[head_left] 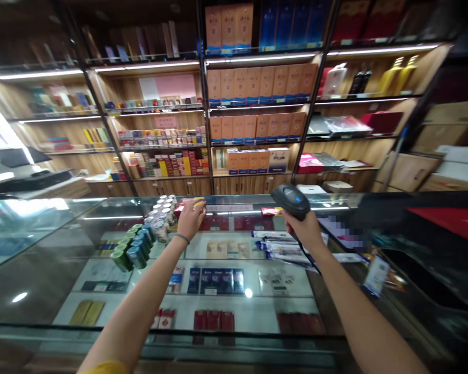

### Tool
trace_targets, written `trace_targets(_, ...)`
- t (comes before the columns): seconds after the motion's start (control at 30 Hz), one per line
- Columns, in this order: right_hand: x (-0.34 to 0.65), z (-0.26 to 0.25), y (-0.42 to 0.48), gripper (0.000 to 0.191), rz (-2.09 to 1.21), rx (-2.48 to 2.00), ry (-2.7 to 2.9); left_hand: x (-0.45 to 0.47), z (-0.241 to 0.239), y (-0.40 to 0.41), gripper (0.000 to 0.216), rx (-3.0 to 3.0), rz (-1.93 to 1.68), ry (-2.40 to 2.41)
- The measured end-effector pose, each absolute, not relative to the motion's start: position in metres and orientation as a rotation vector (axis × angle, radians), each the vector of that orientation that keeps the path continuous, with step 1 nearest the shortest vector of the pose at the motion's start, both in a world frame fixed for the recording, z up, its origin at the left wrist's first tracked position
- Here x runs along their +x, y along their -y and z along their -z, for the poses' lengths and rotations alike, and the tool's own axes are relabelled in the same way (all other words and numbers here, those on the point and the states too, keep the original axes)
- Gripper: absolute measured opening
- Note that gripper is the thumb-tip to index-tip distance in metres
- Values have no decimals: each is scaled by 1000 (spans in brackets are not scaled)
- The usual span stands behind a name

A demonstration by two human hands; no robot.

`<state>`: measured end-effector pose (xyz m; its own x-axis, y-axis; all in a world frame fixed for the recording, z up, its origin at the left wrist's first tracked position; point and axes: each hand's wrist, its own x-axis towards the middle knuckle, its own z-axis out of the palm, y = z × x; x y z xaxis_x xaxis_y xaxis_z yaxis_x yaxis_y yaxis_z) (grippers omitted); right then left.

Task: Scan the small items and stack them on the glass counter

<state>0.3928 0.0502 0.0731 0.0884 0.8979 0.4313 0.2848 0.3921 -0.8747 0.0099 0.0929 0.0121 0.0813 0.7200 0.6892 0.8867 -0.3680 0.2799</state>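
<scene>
My right hand [306, 228] grips a black barcode scanner [290, 200] over the glass counter, its head turned away to the far left and a blue light on top. A small red and yellow packet [271, 211] lies just beyond the scanner's front. At the far side of the counter, the fingers of my left hand [191, 218] are closed on a red box [182, 206] with a bit of yellow near the fingertips. Just left of that hand stand rows of cans [161, 215], with green and blue ones nearer me.
Blue and white long packets [283, 246] lie in a pile on the glass counter [234, 291]. Boxed goods show under the glass. To the right are a dark phone-like slab [423, 278] and a red item [448, 223]. Shelves of orange boxes [257, 85] stand behind.
</scene>
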Motion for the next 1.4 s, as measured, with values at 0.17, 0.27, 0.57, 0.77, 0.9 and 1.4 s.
trace_targets(0.17,426,-84,-60,33,-661,-1133,1328,89,-12,-121,36,-2425,1346,1431)
trace_targets(0.27,443,-81,-68,32,-658,-1164,1266,149,-6,-144,38,-2596,1505,1336)
trace_targets(0.57,457,-73,-75,25,-638,-1190,1152,267,14,-209,32,-2836,2161,1422)
trace_targets(0.77,455,-74,-75,26,-631,-1201,1127,282,22,-227,31,-2818,1646,1414)
trace_targets(0.9,453,-73,-75,31,-643,-1172,1124,285,7,-223,23,-2803,565,1496)
trace_targets(1.4,434,-62,-77,29,-529,-1125,1337,236,-56,-162,23,-2520,585,1592)
